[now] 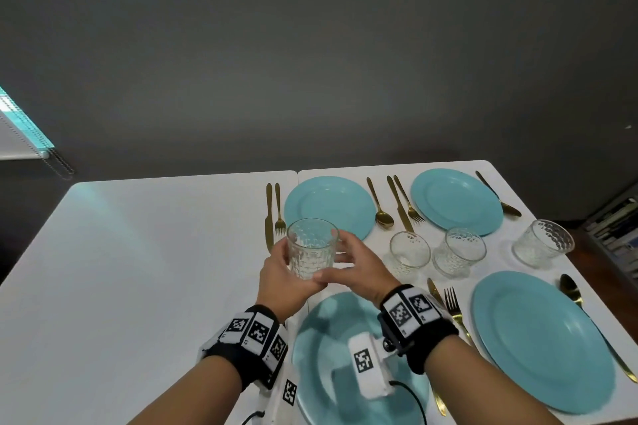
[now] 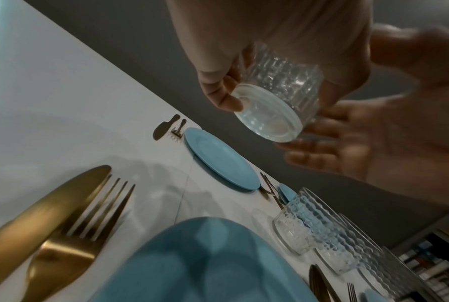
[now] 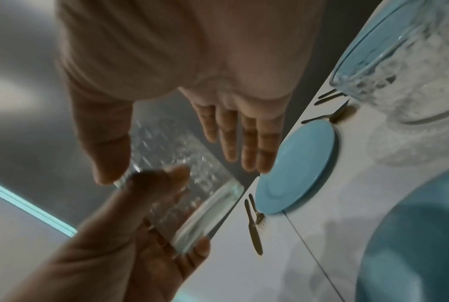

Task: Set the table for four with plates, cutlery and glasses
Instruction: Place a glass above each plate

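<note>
My left hand grips a clear ribbed glass in the air, above the near-left blue plate. My right hand lies beside the glass with straight fingers, its thumb touching the base. In the left wrist view the glass is tilted with its base toward the camera, and the right hand is spread open next to it. Three more glasses stand in the middle. Three other blue plates lie with gold cutlery beside them.
The white table stretches bare to the left of the settings. A grey wall runs behind its far edge. Bookshelves stand off the right edge, and a window blind hangs at far left.
</note>
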Action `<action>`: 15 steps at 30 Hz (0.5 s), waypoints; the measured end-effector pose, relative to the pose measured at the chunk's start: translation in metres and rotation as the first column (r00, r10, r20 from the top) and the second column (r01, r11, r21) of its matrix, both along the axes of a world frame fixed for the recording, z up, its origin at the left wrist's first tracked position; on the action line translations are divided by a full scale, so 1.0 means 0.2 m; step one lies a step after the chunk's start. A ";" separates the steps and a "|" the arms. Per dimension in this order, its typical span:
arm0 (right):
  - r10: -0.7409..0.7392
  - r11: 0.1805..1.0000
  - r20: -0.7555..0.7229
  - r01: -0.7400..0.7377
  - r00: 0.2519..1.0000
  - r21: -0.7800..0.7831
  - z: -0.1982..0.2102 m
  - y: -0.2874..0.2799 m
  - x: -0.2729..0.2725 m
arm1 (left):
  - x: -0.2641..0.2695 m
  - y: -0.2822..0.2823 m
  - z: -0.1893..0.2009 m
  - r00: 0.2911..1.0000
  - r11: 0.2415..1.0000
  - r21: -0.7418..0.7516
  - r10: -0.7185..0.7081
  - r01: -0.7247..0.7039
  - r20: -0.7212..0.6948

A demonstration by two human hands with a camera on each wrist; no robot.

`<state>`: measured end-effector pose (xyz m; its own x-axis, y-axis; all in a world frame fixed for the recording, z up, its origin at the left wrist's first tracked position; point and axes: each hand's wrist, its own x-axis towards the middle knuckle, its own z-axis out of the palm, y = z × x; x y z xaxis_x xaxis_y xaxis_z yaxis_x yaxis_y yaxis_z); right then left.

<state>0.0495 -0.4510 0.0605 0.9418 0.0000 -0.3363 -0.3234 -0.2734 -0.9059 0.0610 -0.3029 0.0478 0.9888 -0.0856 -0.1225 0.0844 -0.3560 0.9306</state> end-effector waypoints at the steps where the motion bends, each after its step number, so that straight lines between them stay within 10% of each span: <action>1: 0.006 0.999 -0.013 -0.006 1.000 0.034 -0.01 0.02 0.01 | -0.01 0.00 0.00 1.000 1.000 0.003 -0.017 0.017 0.003; 8: -0.111 0.986 -0.033 0.114 0.993 0.121 -0.12 0.06 0.03 | -0.01 0.02 -0.04 0.997 0.997 0.018 -0.080 0.080 -0.022; 15: -0.245 0.965 -0.046 0.239 0.968 -0.109 -0.21 0.03 0.09 | 0.06 0.13 -0.14 0.992 0.949 0.305 -0.050 0.084 -0.119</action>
